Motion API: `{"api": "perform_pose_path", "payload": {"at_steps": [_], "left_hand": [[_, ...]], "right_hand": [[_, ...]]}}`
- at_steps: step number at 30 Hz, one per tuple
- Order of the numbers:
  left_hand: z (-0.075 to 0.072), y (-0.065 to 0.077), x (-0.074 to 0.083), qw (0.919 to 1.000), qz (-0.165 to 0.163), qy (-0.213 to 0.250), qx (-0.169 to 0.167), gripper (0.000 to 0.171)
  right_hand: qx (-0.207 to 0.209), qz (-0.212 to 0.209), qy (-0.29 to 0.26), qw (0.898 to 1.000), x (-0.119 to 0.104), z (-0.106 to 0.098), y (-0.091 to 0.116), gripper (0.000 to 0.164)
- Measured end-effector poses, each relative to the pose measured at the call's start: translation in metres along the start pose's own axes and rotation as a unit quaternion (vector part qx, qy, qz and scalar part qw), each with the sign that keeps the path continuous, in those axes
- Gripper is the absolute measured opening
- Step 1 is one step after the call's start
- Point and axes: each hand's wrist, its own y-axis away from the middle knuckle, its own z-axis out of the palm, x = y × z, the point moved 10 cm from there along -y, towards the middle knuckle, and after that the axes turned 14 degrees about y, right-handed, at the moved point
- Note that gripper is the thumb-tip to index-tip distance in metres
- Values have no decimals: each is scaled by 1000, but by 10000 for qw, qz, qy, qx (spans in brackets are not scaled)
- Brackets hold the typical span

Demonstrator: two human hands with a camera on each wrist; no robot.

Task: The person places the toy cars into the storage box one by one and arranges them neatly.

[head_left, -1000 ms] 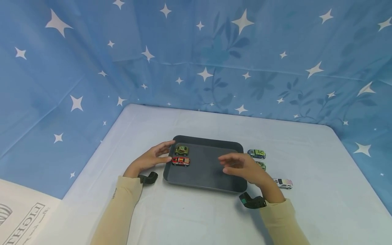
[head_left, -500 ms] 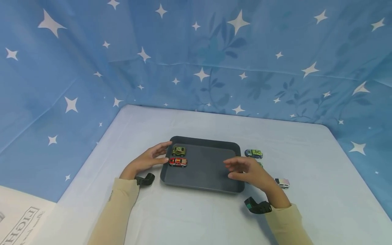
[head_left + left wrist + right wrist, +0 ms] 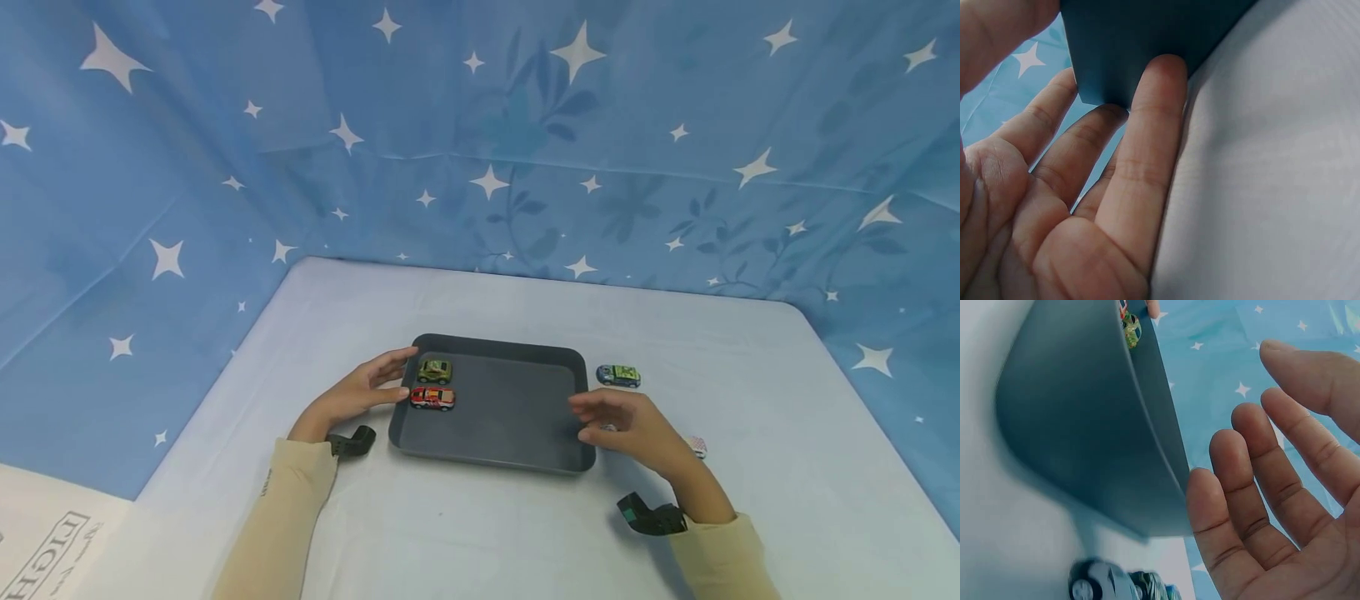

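Note:
A dark grey tray (image 3: 510, 408) lies on the table. Inside it, along the left end, sit a green toy car (image 3: 435, 372) and a red toy car (image 3: 432, 398). My left hand (image 3: 356, 393) touches the tray's left wall, with fairly straight fingers (image 3: 1160, 112) against its outer side. Over the right rim hovers my right hand (image 3: 630, 427), fingers loosely bent and nothing held between them. A blue-green toy car (image 3: 618, 376) stands just beyond it. A white toy car (image 3: 697, 447) is partly hidden behind my right wrist.
In the right wrist view a white car (image 3: 1097, 581) and a green one (image 3: 1147, 584) stand close below the tray's wall. White cloth (image 3: 465, 533) covers the table, and a blue star-patterned curtain (image 3: 450, 167) rises behind and at the left. Printed cloth (image 3: 52, 533) lies bottom left.
My right hand has moved right, from above the tray's inside to its right rim, covering more of the cars there. My left hand has stayed at the tray's left wall. The head view has shifted slightly.

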Motion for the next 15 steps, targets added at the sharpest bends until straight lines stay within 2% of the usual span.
{"api": "perform_pose_path", "payload": {"at_steps": [15], "left_hand": [[-2,-1,-3,9999,-46,12,100,77]], "right_hand": [[332,304,639,9969,17,-25,26,37]]}}
